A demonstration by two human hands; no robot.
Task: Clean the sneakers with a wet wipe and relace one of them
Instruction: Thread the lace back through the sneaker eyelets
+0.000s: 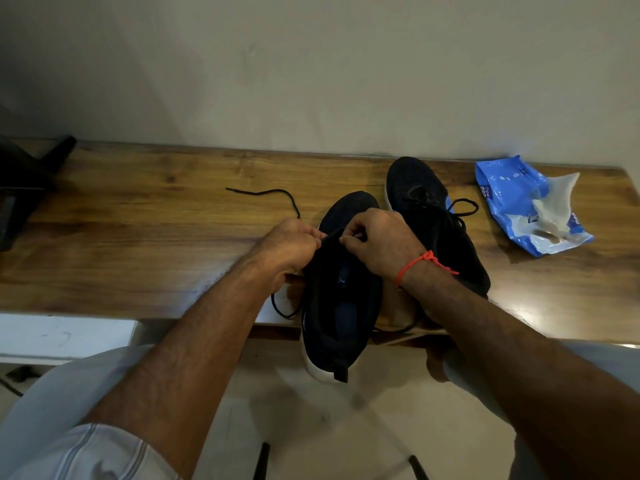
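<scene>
A wooden table (138, 237) is seen from above, set against a plain wall. A black sneaker (341, 292) with a white sole is held at the table's near edge, its heel hanging past that edge toward the person. The left hand (289, 247) and the right hand (381, 240) are curled over the front of its opening, close together, and each appears to pinch part of a black lace (273, 192) between thumb and fingertips; the exact eyelet being worked is hidden by the fingers. One free end of the lace trails away across the table toward its far edge, and a loop of it sags below the near edge on the left. A red thread bracelet (415, 263) is worn on the right wrist.

A second sneaker (429, 216), still laced, lies just beside the first on its right. A blue wet-wipe pack (512, 195) lies open near the far right corner, a wipe (557, 202) pulled partly out.

Relacing is judged to be under way. The shoe could tip off the near edge if the pull is made toward the body, since much of it is unsupported. The loose lace end could be dragged out of its eyelet, or an eyelet skipped, because black lace on black fabric is hard to tell apart in dim light.
</scene>
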